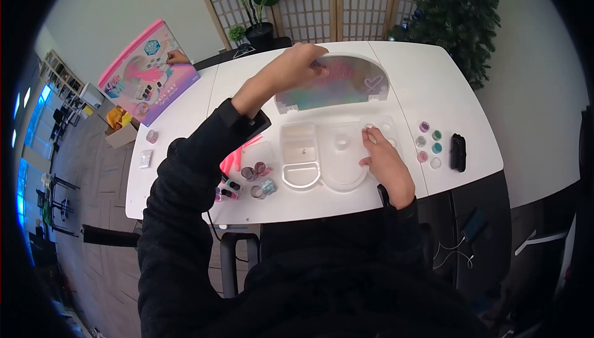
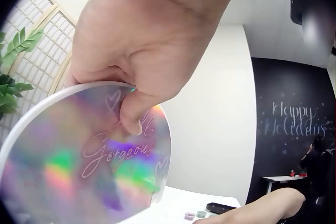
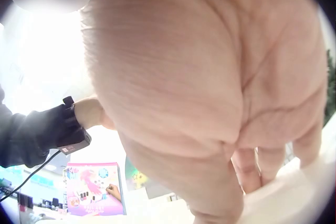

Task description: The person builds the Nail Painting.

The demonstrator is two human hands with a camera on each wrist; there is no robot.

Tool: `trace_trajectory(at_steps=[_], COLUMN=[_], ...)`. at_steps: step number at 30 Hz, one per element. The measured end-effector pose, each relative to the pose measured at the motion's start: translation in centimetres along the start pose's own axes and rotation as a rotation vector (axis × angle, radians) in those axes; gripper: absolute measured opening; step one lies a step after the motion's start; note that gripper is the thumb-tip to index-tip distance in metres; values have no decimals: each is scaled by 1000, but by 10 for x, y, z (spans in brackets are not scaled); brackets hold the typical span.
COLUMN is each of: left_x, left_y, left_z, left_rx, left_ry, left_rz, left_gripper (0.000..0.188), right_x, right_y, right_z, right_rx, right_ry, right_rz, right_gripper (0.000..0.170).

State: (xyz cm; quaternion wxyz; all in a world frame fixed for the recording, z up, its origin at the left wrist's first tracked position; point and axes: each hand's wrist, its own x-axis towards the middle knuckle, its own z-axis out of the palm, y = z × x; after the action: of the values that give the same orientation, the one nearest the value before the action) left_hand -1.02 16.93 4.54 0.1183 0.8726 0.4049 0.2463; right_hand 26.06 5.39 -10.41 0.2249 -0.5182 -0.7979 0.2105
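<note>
My left hand (image 1: 289, 69) grips the top edge of a half-round iridescent panel (image 1: 352, 90). Its thumb lies on the shiny face, over pink lettering that reads "Gorgeous" in the left wrist view, with heart outlines beside it. The panel stands upright behind a white plastic tray (image 1: 332, 168). This tray has compartments on its left and a broad rounded section with a raised ring. On the tray's right part rests my right hand (image 1: 391, 166), fingers stretched toward the small round wells at its back right corner. The palm hides part of that contact in the right wrist view.
Left of the tray lie small jars (image 1: 249, 173), nail polish bottles (image 1: 229, 194) and pink strips (image 1: 232, 161). Several glitter pots (image 1: 437, 148) and a black case (image 1: 458, 152) sit to the right. A pink nail art box (image 1: 148, 72) stands at the back left.
</note>
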Motion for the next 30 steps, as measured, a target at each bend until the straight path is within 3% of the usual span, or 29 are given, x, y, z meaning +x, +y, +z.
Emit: trace_trajectory(at_steps=[6, 8, 11, 17, 20, 23, 30], left_x=[1, 2, 2, 7, 7, 8, 15], left_y=[-9, -10, -14, -15, -18, -23, -13], left_z=[11, 12, 17, 22, 25, 32, 36], left_rx=[-49, -66, -24, 20, 19, 19, 34], left_ry=[-139, -163, -169, -195, -195, -90, -266], left_rz=[-32, -55, -17, -62, -79, -3, -78], left_gripper=[26, 24, 24, 28, 31, 33, 32], right_x=[6, 8, 12, 9, 9, 7, 8], right_y=[7, 9, 18, 18, 16, 15, 12], right_z=[20, 26, 32, 36, 35, 36, 33], right_rx=[98, -208, -150, -343, -311, -322, -320], right_ry=[124, 225, 267, 193, 146, 194, 139], right_rz=[-17, -125, -166, -121, -81, -102, -77], right_gripper=[58, 56, 54, 61, 64, 63, 63])
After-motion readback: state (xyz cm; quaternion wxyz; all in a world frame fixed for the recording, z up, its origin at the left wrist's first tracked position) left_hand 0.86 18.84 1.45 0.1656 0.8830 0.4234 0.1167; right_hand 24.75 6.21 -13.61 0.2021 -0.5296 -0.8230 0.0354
